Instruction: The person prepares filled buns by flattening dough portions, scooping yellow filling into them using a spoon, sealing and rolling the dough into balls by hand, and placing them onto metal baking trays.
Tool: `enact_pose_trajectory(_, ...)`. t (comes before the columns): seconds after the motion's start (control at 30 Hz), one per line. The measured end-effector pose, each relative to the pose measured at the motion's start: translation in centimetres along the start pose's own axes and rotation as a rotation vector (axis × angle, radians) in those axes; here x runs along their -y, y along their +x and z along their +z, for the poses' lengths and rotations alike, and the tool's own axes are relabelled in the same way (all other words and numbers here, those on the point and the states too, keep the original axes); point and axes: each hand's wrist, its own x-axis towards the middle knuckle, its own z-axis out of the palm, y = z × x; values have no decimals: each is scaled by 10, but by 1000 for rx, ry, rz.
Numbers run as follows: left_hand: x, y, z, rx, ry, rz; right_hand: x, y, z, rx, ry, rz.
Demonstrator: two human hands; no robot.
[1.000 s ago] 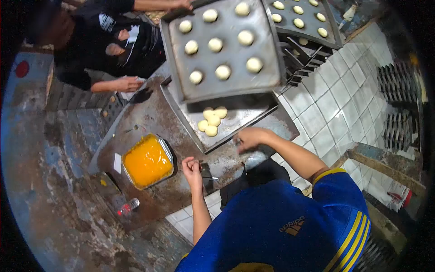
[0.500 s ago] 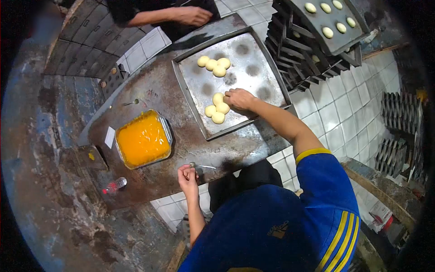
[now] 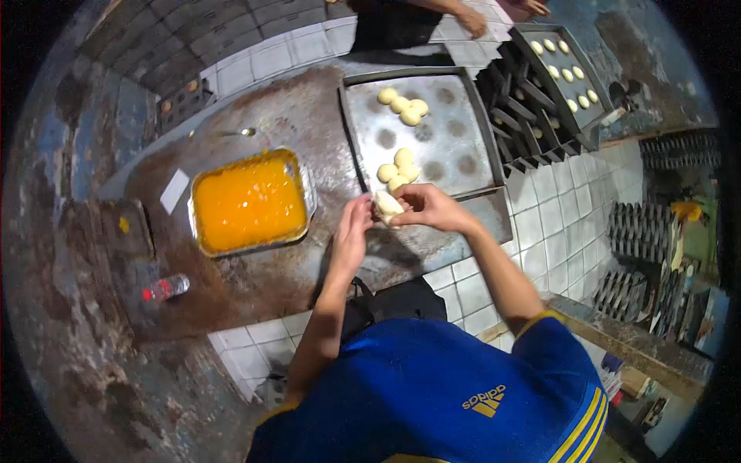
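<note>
Between my two hands, just in front of the metal tray [image 3: 455, 182], is a pale dough piece [image 3: 387, 206]. The fingers of my right hand [image 3: 429, 208] are closed on it from the right. My left hand [image 3: 356, 225] is bent around its left side, with fingers together. On the tray lie two clusters of dough balls, a far one [image 3: 410, 110] and a near one [image 3: 399, 167] just beyond my hands. Dark round marks cover the rest of the tray floor. To the left stands a foil-lined pan of orange filling [image 3: 251, 204].
A bottle with a red cap [image 3: 167, 288], a white card [image 3: 175, 191] and a spoon [image 3: 238, 132] lie on the worn table [image 3: 324, 100]. Stacked trays [image 3: 575, 79] with dough balls stand at the back right. A co-worker's hand [image 3: 472, 22] is at the top.
The upper tray has gone from the lower one. My right hand has moved from the near cluster toward me with a dough piece, and my left hand has come up beside it. The view has shifted.
</note>
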Motion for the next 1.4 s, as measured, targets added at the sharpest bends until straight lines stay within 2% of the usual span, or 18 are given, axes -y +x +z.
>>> enact_pose_trajectory(0.07,-19,3,-8,-47,-46,5,36,10,67,-224,-31,12)
enact_pose_trajectory(0.1,-35,2,-13,-174,81,171,47,16,90,-328,-130,51)
enact_pose_trajectory(0.17,-52,-2,-35,-262,23,221,64,28,126,-324,-45,8)
enact_pose_trajectory(0.27,-76,-17,-58,-377,10,337,82,44,167,-369,217,-417)
enact_pose_trajectory(0.4,-93,-29,-77,-421,-137,355,98,73,214,-692,149,-380)
enact_pose_trajectory(0.5,-116,-39,-93,-317,-500,378,113,85,218,-619,285,-381)
enact_pose_trajectory(0.57,-104,-39,-117,-193,-346,388,114,92,213,-530,353,-386)
enact_pose_trajectory(0.63,-106,-48,-130,-239,-279,348,121,93,211,-512,148,-237)
enact_pose_trajectory(0.77,-98,-43,-140,-457,-388,391,136,92,216,-408,233,-176)
enact_pose_trajectory(0.83,-68,-43,-155,-276,-597,303,158,79,216,-98,233,-183)
enact_pose_trajectory(0.87,-33,-35,-176,-93,-169,279,161,75,216,-3,119,-188)
enact_pose_trajectory(0.97,2,-64,-171,-59,103,577,150,78,216,-100,-602,-198)
enact_pose_trajectory(1.07,7,-62,-192,15,165,393,65,95,206,-198,-311,190)
enact_pose_trajectory(1.1,11,-62,-197,-50,248,380,29,94,203,-191,-427,270)
enact_pose_trajectory(1.13,8,-64,-204,-48,250,372,-41,88,202,-250,-768,100)
enact_pose_trajectory(1.23,-1,-71,-229,-83,352,215,-210,44,212,-144,-1171,347)
enact_pose_trajectory(1.37,7,-96,-262,-308,486,92,-216,19,215,-130,-1169,-16)
enact_pose_trajectory(1.4,5,-102,-267,-396,248,-47,-219,27,213,-155,-1083,-99)
